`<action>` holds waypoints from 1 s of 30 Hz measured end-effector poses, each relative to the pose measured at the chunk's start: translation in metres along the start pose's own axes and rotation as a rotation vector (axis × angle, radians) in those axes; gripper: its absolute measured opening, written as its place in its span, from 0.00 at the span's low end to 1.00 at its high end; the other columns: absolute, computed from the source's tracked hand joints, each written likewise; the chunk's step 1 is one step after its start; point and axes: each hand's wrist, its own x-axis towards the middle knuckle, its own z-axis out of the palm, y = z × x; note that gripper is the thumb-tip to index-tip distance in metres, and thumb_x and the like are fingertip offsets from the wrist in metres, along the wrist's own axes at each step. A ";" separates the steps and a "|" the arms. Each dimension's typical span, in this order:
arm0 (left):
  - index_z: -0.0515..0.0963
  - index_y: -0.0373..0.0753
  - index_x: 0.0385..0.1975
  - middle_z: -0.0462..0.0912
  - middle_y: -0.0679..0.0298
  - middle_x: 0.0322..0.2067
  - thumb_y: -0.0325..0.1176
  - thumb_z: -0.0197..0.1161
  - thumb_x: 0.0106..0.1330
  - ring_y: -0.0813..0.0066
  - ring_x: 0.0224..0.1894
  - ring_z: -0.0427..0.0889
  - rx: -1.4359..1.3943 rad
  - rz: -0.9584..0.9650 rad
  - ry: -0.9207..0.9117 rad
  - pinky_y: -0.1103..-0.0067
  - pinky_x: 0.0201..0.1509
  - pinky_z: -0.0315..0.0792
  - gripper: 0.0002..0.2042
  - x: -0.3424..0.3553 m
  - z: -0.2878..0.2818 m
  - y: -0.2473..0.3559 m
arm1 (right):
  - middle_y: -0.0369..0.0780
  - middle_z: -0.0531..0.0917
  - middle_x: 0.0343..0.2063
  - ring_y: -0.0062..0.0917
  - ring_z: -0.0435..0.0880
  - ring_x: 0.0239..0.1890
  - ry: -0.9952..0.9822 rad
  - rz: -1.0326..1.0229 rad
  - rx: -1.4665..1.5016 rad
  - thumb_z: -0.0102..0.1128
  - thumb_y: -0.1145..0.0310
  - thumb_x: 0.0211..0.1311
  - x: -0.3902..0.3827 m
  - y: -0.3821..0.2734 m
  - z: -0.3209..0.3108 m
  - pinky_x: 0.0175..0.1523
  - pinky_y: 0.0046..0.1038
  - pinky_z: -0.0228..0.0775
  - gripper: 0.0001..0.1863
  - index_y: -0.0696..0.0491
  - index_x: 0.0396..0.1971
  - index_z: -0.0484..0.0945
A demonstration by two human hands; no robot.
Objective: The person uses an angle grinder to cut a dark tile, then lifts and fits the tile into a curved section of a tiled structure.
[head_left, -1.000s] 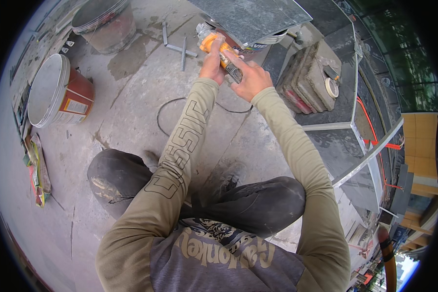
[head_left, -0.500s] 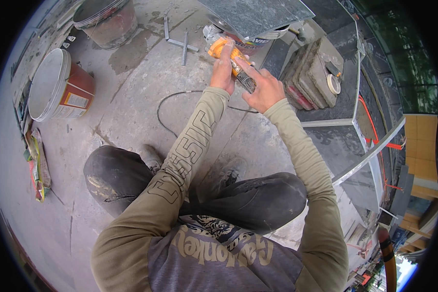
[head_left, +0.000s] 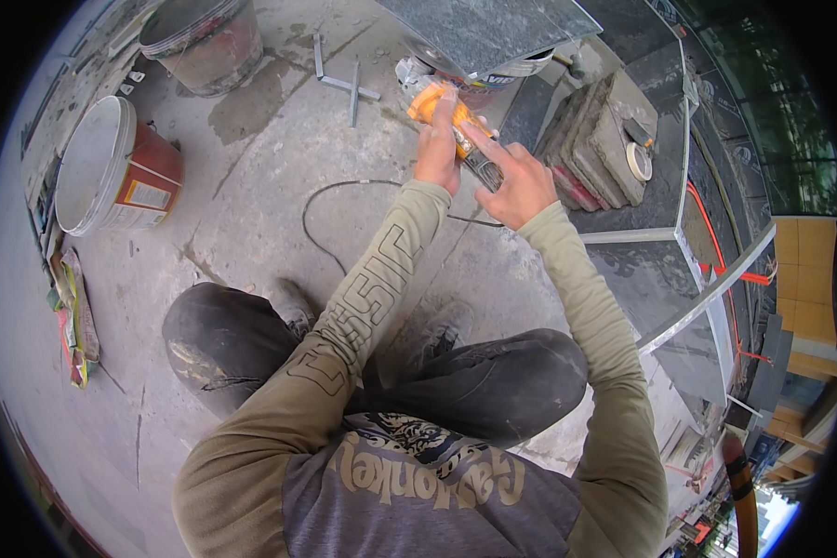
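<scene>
I squat on a concrete floor and hold an orange power tool, an angle grinder, out in front of me. My left hand is wrapped around its orange body. My right hand grips the grey rear handle, with the index finger stretched along it. A black cord loops from the tool across the floor. The tool's head is close to the edge of a large grey tile that rests on a bucket.
A red and white bucket stands to the left, a grey bucket at the top left. Metal strips lie on the floor. A stack of tiles with a tape roll sits to the right.
Both hands with the grinder have shifted slightly right and nearer the tile's edge. My view has tipped a little.
</scene>
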 end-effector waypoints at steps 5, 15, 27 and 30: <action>0.72 0.36 0.56 0.83 0.55 0.39 0.53 0.57 0.77 0.61 0.39 0.87 0.005 -0.005 -0.026 0.66 0.47 0.82 0.25 0.004 -0.003 0.000 | 0.44 0.78 0.33 0.44 0.83 0.35 -0.005 0.005 -0.006 0.69 0.68 0.45 0.003 0.003 0.003 0.45 0.45 0.80 0.51 0.20 0.74 0.66; 0.70 0.40 0.61 0.83 0.56 0.44 0.56 0.53 0.78 0.61 0.46 0.86 0.083 -0.003 -0.045 0.64 0.55 0.80 0.26 0.028 -0.016 0.013 | 0.46 0.80 0.36 0.45 0.85 0.38 -0.033 0.051 -0.014 0.69 0.66 0.45 0.027 -0.003 0.013 0.47 0.46 0.81 0.51 0.17 0.73 0.65; 0.68 0.41 0.62 0.82 0.54 0.43 0.57 0.54 0.78 0.54 0.47 0.85 0.054 -0.053 -0.061 0.60 0.56 0.80 0.26 0.043 -0.020 0.024 | 0.49 0.81 0.38 0.49 0.86 0.41 -0.003 0.027 -0.043 0.69 0.65 0.47 0.045 -0.005 0.021 0.51 0.48 0.81 0.51 0.16 0.74 0.63; 0.68 0.41 0.61 0.82 0.54 0.43 0.57 0.53 0.78 0.53 0.47 0.86 0.055 -0.055 -0.057 0.59 0.56 0.80 0.26 0.048 -0.022 0.025 | 0.50 0.82 0.39 0.49 0.86 0.42 -0.007 0.028 -0.044 0.69 0.65 0.47 0.048 -0.004 0.023 0.51 0.48 0.81 0.51 0.16 0.74 0.62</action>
